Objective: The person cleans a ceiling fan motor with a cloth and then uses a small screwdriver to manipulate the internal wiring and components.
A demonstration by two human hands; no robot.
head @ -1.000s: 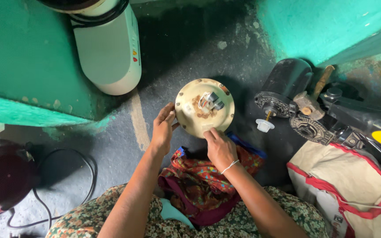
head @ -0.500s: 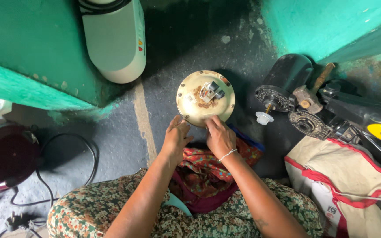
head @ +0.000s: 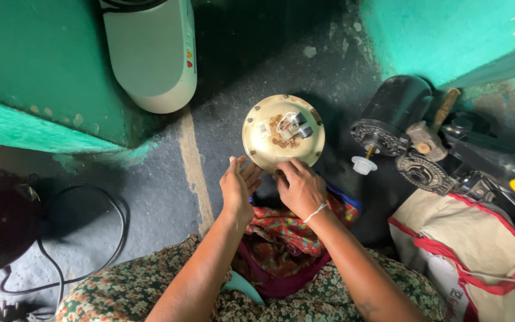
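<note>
Round cream base plate (head: 282,133) stood on the dark floor (head: 150,197) – wiring and small metal parts in its middle | left hand (head: 237,189) open, fingers loosely spread at its lower rim | right hand (head: 300,189) curled, fingertips on the rim | green walls, black motor (head: 391,116) beside.

black motor (head: 391,116), white appliance (head: 153,53), black cable (head: 84,238)
</note>
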